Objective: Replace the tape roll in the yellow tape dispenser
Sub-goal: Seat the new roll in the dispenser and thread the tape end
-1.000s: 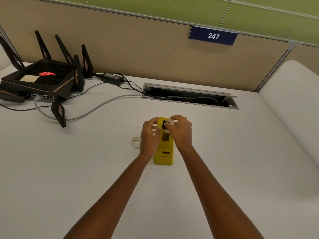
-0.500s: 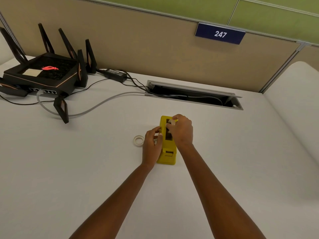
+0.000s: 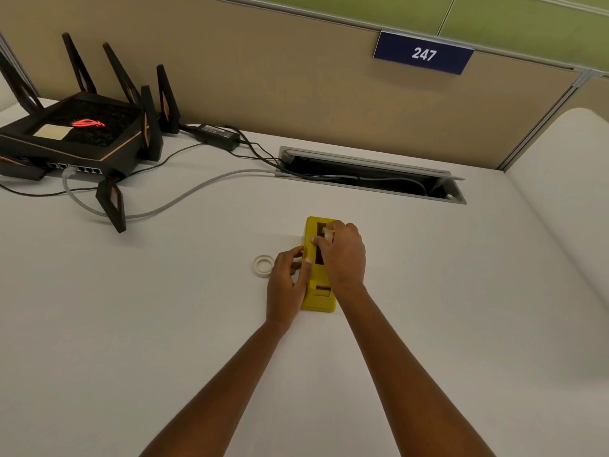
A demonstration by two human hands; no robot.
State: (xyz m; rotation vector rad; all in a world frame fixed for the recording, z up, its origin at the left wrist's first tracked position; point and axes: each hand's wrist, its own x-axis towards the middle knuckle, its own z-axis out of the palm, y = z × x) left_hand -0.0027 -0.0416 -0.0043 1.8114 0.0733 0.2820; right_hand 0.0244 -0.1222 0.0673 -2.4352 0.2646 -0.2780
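While the left hand (image 3: 287, 282) braces the yellow plastic tape dispenser (image 3: 319, 291) mid-counter (image 3: 131, 324), the right hand (image 3: 342, 255) pinches a small pale tape roll (image 3: 327, 233) over its slot (grip closed); a white tape ring (image 3: 263, 264) lies just beside.

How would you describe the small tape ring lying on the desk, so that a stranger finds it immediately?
Start from the white desk and find the yellow tape dispenser near its middle, where both hands are. Just beside the left hand, away from the dispenser, a small pale tape ring lies flat. It is the only loose round thing there, and nobody is holding it.
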